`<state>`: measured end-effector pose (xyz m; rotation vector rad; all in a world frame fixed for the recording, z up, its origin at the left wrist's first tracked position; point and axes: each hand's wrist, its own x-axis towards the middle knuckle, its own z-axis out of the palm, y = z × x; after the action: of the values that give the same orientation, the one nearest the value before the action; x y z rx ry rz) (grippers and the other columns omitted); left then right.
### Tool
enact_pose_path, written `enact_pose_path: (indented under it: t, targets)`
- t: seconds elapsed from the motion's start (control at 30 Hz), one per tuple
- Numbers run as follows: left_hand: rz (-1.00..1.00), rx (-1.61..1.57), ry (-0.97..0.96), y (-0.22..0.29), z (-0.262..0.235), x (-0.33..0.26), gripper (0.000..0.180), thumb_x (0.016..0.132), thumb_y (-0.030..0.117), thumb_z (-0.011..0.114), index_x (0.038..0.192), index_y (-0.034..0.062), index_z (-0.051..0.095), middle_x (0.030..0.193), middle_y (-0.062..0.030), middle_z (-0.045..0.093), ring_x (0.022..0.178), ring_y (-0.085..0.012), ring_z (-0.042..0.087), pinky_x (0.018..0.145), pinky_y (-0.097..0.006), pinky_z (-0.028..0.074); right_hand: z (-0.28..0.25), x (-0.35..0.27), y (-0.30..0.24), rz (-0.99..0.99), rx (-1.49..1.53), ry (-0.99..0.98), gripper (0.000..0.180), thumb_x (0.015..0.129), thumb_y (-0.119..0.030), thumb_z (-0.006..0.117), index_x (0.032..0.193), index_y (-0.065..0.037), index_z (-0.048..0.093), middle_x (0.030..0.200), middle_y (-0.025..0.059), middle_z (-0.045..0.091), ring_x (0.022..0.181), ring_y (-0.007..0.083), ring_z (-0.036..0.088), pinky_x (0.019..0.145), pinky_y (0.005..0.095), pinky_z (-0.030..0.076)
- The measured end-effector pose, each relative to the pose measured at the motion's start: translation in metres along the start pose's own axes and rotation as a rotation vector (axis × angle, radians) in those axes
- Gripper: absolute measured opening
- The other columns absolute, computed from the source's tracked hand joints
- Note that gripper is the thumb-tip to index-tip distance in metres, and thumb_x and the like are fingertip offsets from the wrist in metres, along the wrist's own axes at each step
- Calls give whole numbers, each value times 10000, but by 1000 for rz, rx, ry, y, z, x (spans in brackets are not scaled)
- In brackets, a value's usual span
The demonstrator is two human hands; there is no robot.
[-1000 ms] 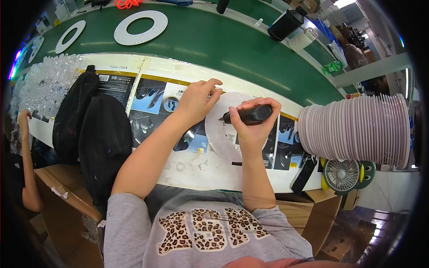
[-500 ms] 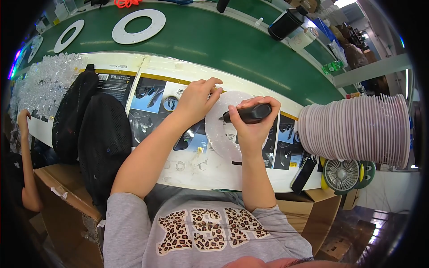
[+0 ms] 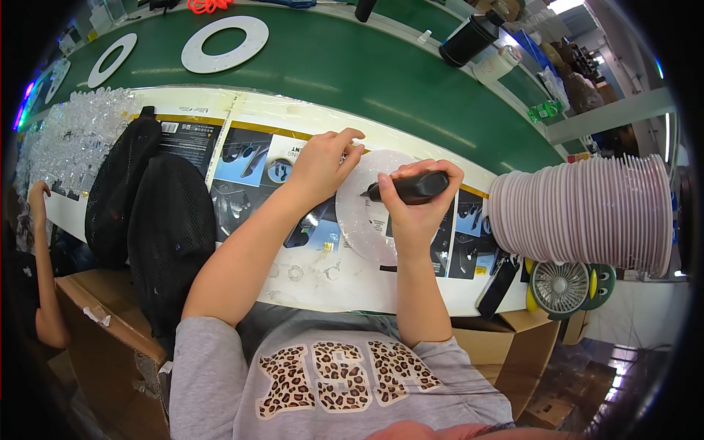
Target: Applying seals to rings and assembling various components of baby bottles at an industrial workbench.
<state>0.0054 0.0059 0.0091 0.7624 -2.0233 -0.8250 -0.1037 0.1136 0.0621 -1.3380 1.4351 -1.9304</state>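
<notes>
A flat, whitish, see-through ring [image 3: 350, 220] lies on the work table in front of me, with printed matter showing through its centre hole. My right hand [image 3: 425, 194] is closed round the thick rounded handle of a black pointed tool [image 3: 414, 188]. The tool's short tip points left, at the hole's inner edge; whether it touches cannot be told. At the ring's upper left edge is my left hand [image 3: 326, 165], its fingers bent and apart from the thumb. A tiny pale bit shows by its fingertips, too small to name.
To the right stands a long stack of similar rings [image 3: 579, 213], beside a small fan [image 3: 559, 286] and a black phone-like slab [image 3: 499, 286]. Black mesh sleeves [image 3: 172, 235] and a heap of clear pieces [image 3: 73, 139] are left. White rings [image 3: 225, 45] lie on the green belt [image 3: 315, 70].
My right hand has shifted very slightly right with the black tool. The white rings on the green belt have slid a little left. My left hand stays put.
</notes>
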Motion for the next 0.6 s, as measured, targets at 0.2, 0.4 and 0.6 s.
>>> enact_pose_path:
  t: [0.2, 0.4, 0.6]
  targets:
    - [-32, -15, -17, 1, -1, -1, 191, 882, 173, 558, 1013, 36, 586, 772, -123, 656, 766, -286, 622, 705, -380, 475, -5, 0, -4, -85, 86, 41, 588, 664, 152, 671, 1066, -115, 334, 893, 54, 508, 812, 156, 526, 826, 333, 449]
    - [-61, 5, -27, 2, -4, 0, 198, 895, 177, 542, 1039, 49, 586, 792, -130, 644, 777, -281, 625, 709, -375, 476, 1, -4, -6, -91, 105, 39, 583, 669, 142, 673, 1066, -120, 335, 899, 54, 503, 820, 159, 520, 848, 339, 439]
    - [-51, 6, 41, 0, -3, 2, 182, 861, 162, 581, 994, 40, 597, 703, -115, 653, 706, -279, 627, 671, -383, 486, 11, -9, -1, -40, 110, 7, 565, 679, 124, 681, 1063, -112, 340, 892, 53, 498, 817, 158, 524, 833, 337, 450]
